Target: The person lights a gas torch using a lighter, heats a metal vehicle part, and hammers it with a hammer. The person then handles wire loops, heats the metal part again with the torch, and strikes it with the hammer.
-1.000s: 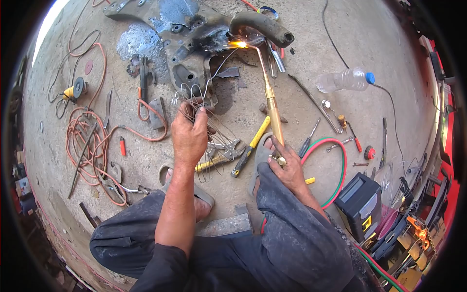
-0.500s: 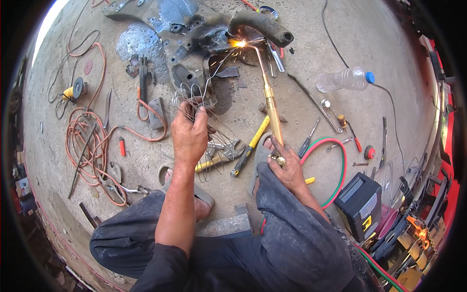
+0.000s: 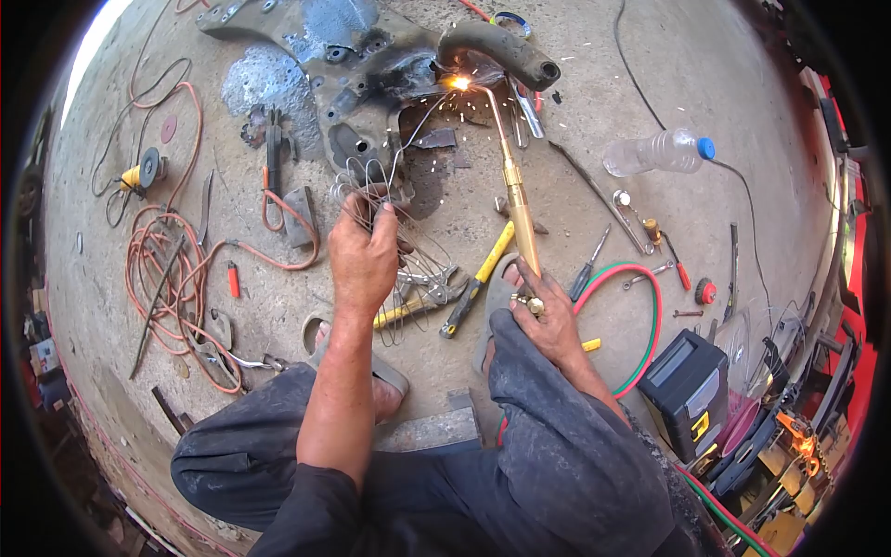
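Observation:
My left hand (image 3: 364, 255) is closed around a bundle of thin wire (image 3: 422, 246), whose loops hang below it. One strand runs from the fingers up to the glowing spot on a dark metal car part (image 3: 357, 102). My right hand (image 3: 549, 320) grips the brass handle of a welding torch (image 3: 522, 209), near its valve knob. The torch's bent tip points at the same spot, where an orange glow and flying sparks show. A thick curved tube (image 3: 501, 51) belongs to the metal part, just above the flame. My left palm is turned away from view.
A yellow-handled hammer (image 3: 483, 278) lies between my feet. Red and green hoses (image 3: 657, 316) curve at the right, near a black case (image 3: 685, 390) and a plastic bottle (image 3: 654, 151). An orange cable (image 3: 153, 269) and a yellow angle grinder (image 3: 139, 174) lie at the left.
Both hands stay nearly where they were. The glow at the torch tip is a little smaller, and the sparks are scattered differently and farther out.

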Available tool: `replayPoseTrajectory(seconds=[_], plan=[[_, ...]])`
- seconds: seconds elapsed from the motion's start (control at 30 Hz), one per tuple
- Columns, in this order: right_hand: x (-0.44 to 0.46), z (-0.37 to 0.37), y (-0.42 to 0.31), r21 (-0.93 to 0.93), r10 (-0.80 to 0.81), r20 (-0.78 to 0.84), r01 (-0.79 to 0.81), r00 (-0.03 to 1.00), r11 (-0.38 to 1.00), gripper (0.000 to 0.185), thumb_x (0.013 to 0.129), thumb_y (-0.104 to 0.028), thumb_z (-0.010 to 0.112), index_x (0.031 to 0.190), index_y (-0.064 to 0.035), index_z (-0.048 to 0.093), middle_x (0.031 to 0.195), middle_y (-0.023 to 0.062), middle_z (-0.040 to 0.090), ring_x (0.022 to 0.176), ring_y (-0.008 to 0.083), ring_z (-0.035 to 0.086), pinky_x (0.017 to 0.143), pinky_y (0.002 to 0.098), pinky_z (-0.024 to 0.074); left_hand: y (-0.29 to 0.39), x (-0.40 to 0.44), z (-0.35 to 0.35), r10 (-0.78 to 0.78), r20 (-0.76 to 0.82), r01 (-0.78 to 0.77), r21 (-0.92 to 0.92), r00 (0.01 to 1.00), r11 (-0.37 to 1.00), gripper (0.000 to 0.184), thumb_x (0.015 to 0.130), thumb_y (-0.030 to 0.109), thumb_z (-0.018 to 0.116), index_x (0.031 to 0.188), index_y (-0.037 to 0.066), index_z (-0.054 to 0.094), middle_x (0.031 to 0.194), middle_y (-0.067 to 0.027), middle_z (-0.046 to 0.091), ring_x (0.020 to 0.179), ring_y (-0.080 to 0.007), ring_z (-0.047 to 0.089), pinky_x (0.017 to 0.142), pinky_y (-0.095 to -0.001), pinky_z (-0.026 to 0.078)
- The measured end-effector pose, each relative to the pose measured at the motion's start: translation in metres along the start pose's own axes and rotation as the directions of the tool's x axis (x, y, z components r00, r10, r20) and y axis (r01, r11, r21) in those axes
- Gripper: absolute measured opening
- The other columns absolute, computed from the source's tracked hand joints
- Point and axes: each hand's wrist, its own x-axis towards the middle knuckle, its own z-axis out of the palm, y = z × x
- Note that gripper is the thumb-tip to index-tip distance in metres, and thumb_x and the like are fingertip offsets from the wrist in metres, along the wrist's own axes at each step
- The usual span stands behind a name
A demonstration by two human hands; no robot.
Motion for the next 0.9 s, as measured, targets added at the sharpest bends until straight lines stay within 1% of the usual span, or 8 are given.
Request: replayPoseTrajectory(seconds=[0.1,0.3,0.4,0.5,0.53,0.63,0.7,0.9], plan=[[0.0,-0.001,-0.001,0.003,0.007,0.0,-0.007,1.0,1.0,0.071,0.085,-0.008,0.072,0.153,-0.0149,0.051,0.099,0.0136,0.061,0.09,0.0276,0.062,0.087,0.037,0.0509,0.006,-0.001,-0.001,-0.086,0.018,0.087,-0.092,0.996,0.992,0.022,0.104,0.009,0.054,0.121,-0.004,0.06,0.105,-0.0085,0.073,0.087,-0.0104,0.066,0.062,-0.0245,0.058],[0.0,0.0,-0.001,-0.005,-0.003,-0.003,0.003,1.0,1.0,0.071,0.085,-0.009,0.072,0.152,-0.0151,0.051,0.097,0.0137,0.061,0.089,0.0272,0.062,0.086,0.037,0.0511,0.011,-0.002,0.001,-0.131,0.026,0.133,-0.108,0.991,0.985,0.022,0.104,0.009,0.053,0.122,-0.003,0.06,0.105,-0.0085,0.073,0.087,-0.0099,0.065,0.062,-0.024,0.058],[0.0,0.0,-0.001,-0.006,-0.003,-0.001,0.003,1.0,1.0,0.071,0.085,-0.009,0.072,0.152,-0.015,0.051,0.097,0.0136,0.06,0.089,0.0269,0.062,0.086,0.0368,0.051,0.014,-0.002,0.002,-0.135,0.017,0.136,-0.105,0.991,0.985,0.021,0.104,0.008,0.054,0.12,-0.003,0.062,0.106,-0.0082,0.072,0.088,-0.0099,0.065,0.065,-0.0238,0.056],[0.001,0.0,-0.001,-0.001,0.003,0.002,-0.003,1.0,1.0,0.071,0.085,-0.009,0.072,0.153,-0.0148,0.051,0.097,0.0132,0.06,0.089,0.0265,0.062,0.086,0.0364,0.051,0.006,0.0,0.005,-0.018,-0.058,0.013,-0.086,0.998,0.996,0.016,0.1,0.008,0.058,0.111,-0.002,0.064,0.086,-0.0055,0.072,0.065,-0.008,0.063,0.055,-0.027,0.053],[0.001,0.0,-0.001,0.002,0.006,0.004,-0.007,1.0,1.0,0.071,0.085,-0.009,0.072,0.153,-0.0148,0.051,0.097,0.0131,0.06,0.089,0.0264,0.062,0.085,0.0363,0.051,0.007,0.0,0.005,-0.02,-0.057,0.016,-0.07,0.998,0.997,0.016,0.1,0.008,0.058,0.111,-0.002,0.065,0.085,-0.0052,0.072,0.065,-0.008,0.063,0.055,-0.0271,0.053],[0.002,-0.004,-0.005,-0.024,0.047,0.055,-0.046,0.997,0.999,0.069,0.088,-0.011,0.069,0.154,-0.0147,0.049,0.115,0.0184,0.066,0.104,0.0331,0.067,0.093,0.0397,0.053,0.012,0.0,0.005,-0.009,-0.06,0.007,-0.02,0.998,1.0,0.016,0.1,0.009,0.058,0.11,-0.001,0.065,0.083,-0.0044,0.07,0.066,-0.008,0.061,0.057,-0.0275,0.051],[0.002,-0.004,-0.005,-0.034,0.053,0.059,-0.051,0.997,0.998,0.069,0.088,-0.011,0.069,0.154,-0.0147,0.049,0.114,0.0183,0.065,0.102,0.0331,0.067,0.092,0.0397,0.053,0.009,0.001,0.004,0.025,-0.069,-0.024,0.018,0.997,1.0,0.016,0.099,0.009,0.059,0.11,-0.001,0.065,0.082,-0.0041,0.069,0.066,-0.0081,0.059,0.058,-0.0279,0.05],[0.001,-0.004,-0.004,-0.028,0.057,0.057,-0.056,0.997,0.998,0.069,0.088,-0.012,0.069,0.154,-0.015,0.048,0.113,0.018,0.065,0.101,0.0331,0.066,0.092,0.04,0.0528,0.001,0.002,0.006,-0.047,-0.073,0.041,-0.092,0.996,0.995,0.017,0.1,0.01,0.059,0.111,-0.001,0.066,0.081,-0.0039,0.068,0.066,-0.0084,0.058,0.06,-0.0283,0.049]])
